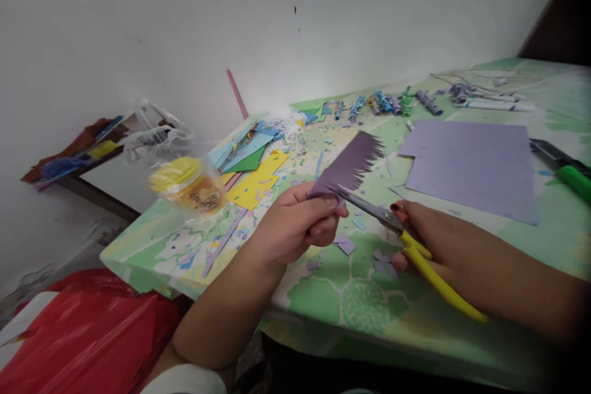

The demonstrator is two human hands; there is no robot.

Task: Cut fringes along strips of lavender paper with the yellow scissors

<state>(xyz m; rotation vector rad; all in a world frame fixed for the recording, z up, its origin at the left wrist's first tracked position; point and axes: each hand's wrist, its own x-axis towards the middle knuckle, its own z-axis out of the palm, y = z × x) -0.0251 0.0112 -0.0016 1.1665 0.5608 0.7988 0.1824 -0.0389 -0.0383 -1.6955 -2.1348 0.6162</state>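
Pinched between the thumb and fingers of my left hand is a strip of purple paper, held up above the table. Its right edge is cut into a row of pointed fringes. My right hand grips a pair of scissors with yellow handles. The blades point left and their tips meet the lower end of the strip, close to my left thumb. Whether the blades are parted there is too small to tell. A larger sheet of purple paper lies flat behind my right hand, with a notch at its left side.
Rolled, fringed paper pieces line the back by the wall. Coloured paper sheets and scraps lie to the left, near a yellow-lidded tub in plastic. A green-handled cutter is at the right. A red bag sits below the table edge.
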